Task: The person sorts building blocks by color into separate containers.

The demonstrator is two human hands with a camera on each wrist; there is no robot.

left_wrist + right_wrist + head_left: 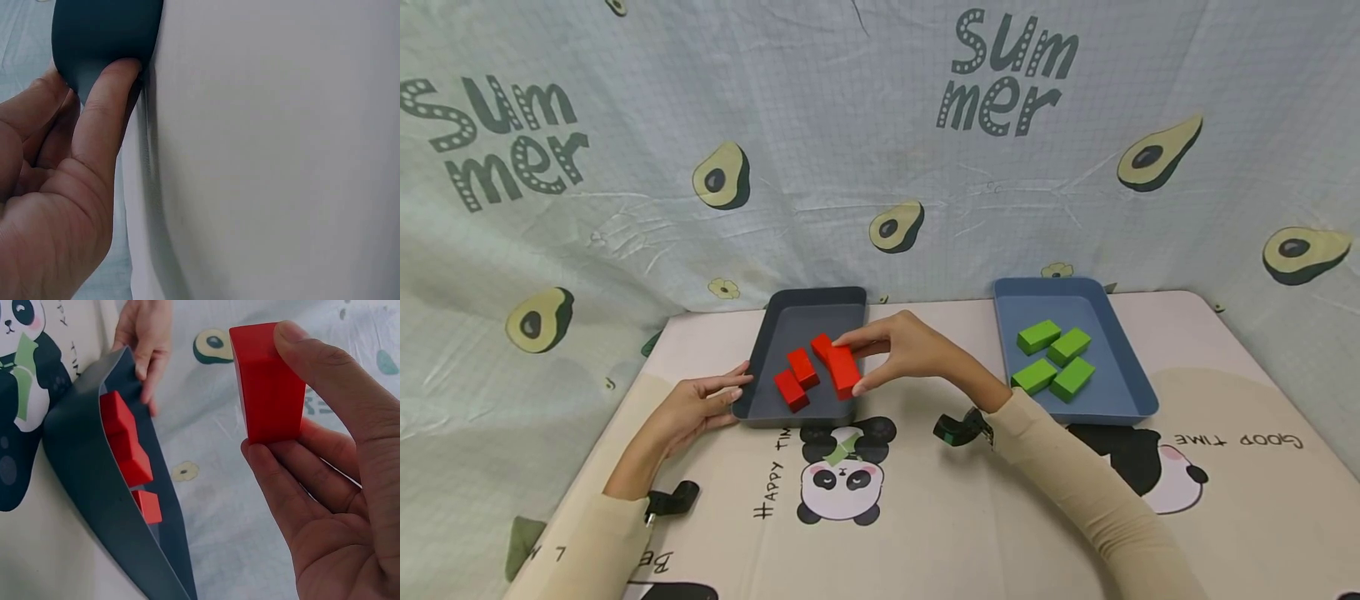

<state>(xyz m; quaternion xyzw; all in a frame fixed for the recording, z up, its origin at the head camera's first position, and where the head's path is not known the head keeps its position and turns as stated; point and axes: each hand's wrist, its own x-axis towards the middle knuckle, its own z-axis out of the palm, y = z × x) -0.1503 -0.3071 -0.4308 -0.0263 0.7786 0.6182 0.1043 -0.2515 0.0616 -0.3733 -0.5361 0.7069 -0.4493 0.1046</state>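
Note:
Above the right side of a dark grey tray [820, 310], my right hand [917, 346] pinches a red block [844, 372]. The right wrist view shows the thumb on the top end of this red block [270, 384] and fingertips at its lower end. Inside the tray lie three more red blocks; one red block [822, 346] is partly hidden by the held one. My left hand [696, 410] touches the tray's left side from outside with its fingers extended. In the left wrist view, the thumb [103, 112] rests against the tray's outer wall [106, 37].
A blue tray [1120, 367] stands to the right with several green blocks [1070, 346] in it. Panda prints decorate the table cover [925, 508]. Behind both trays hangs a patterned cloth [820, 108].

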